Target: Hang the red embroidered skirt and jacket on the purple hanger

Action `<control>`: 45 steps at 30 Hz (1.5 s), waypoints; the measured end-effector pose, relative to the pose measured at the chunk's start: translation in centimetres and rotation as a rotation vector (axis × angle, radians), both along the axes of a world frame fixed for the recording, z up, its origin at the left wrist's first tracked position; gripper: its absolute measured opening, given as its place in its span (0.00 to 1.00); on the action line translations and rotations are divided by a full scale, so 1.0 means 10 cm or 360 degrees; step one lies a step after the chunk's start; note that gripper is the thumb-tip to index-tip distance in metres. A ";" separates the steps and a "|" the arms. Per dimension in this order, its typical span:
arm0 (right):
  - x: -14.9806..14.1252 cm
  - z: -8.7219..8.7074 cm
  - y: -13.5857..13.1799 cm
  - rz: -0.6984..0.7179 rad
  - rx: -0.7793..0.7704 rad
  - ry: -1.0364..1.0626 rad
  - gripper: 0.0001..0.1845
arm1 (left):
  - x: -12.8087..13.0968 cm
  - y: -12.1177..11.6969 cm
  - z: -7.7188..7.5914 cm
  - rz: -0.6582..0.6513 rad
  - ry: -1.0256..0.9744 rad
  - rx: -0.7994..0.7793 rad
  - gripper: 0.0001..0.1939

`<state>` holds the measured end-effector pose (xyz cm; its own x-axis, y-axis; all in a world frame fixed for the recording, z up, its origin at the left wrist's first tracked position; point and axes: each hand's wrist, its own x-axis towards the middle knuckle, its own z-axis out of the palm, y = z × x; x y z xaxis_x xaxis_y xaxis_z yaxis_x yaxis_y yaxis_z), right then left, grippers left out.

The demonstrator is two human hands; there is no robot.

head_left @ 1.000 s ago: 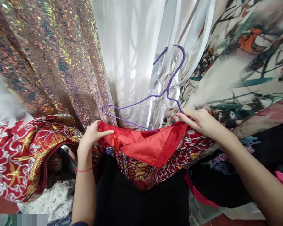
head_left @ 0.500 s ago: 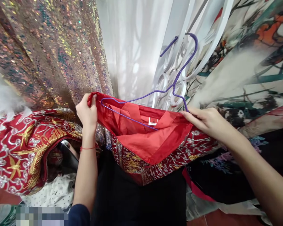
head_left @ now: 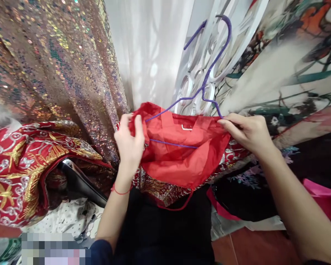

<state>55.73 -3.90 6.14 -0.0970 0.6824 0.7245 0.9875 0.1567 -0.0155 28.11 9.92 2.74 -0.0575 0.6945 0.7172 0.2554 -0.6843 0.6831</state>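
Note:
A red garment (head_left: 182, 158) with a plain red lining and gold and silver embroidery hangs between my hands. A purple wire hanger (head_left: 209, 73) sits partly inside its neck, hook pointing up. My left hand (head_left: 130, 141) grips the garment's left shoulder, pulled over the hanger's left end. My right hand (head_left: 248, 132) pinches the right shoulder together with the hanger's right arm. A small white size label (head_left: 187, 127) shows at the collar.
A sequined curtain (head_left: 57, 62) hangs at the left and a white sheer curtain (head_left: 149, 48) behind. White metal scrollwork (head_left: 198, 84) stands behind the hanger. A printed floral cloth (head_left: 292, 62) drapes at the right. Another embroidered red garment (head_left: 22, 165) lies at the left.
My left hand has moved right and drawn the garment's left shoulder over the hanger's left end. The hanger has risen slightly; my right hand keeps its grip.

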 end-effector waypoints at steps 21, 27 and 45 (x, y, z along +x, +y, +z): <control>-0.12 -0.79 0.02 0.0423 0.0180 -0.1434 0.35 | -0.43 0.79 -0.14 -0.0660 0.0148 0.0061 0.13; -0.76 -0.58 0.66 0.0374 0.0411 -0.1032 0.11 | -0.56 0.68 -0.06 -0.0731 0.0380 0.0040 0.05; -1.17 -0.20 1.02 0.0056 0.0236 -0.0466 0.15 | -0.35 0.62 0.34 -0.0572 0.1234 0.0505 0.11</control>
